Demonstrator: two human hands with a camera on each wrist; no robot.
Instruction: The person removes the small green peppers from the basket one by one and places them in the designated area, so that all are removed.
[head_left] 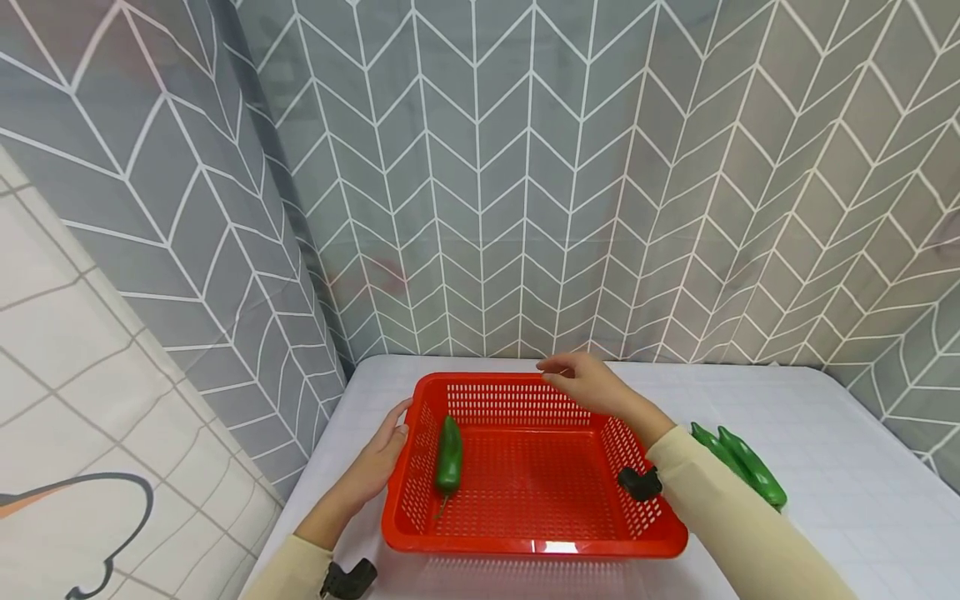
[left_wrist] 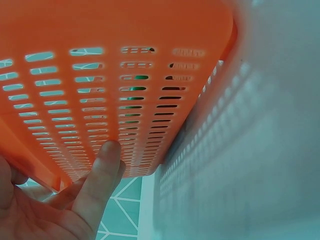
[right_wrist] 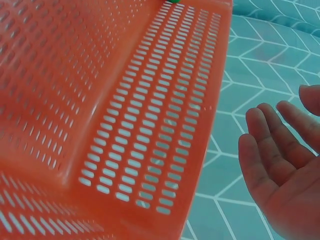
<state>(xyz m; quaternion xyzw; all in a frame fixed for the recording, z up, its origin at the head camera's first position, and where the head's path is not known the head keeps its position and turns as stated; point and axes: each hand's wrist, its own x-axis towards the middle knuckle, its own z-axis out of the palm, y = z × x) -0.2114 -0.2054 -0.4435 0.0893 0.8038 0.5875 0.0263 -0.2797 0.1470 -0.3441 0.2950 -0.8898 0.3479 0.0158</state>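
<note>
A red perforated plastic basket [head_left: 540, 500] stands on the white-covered table. Inside it, along the left wall, lies one long green chili pepper [head_left: 448, 458], its stem towards the near side. My left hand [head_left: 378, 454] rests against the basket's left side, thumb at the rim; in the left wrist view a straight finger [left_wrist: 102, 172] lies on the outer wall. Over the far rim, right of centre, hovers my right hand [head_left: 588, 385], with loosely bent fingers and nothing in them; the right wrist view shows its palm [right_wrist: 300, 200] beside the basket.
More green peppers [head_left: 750, 467] lie side by side on the table [head_left: 862, 492], right of the basket and partly behind my right sleeve. A grey curtain with white zigzag lines [head_left: 510, 183] hangs at the back. White tile-patterned cloth [head_left: 90, 350] hangs at the left.
</note>
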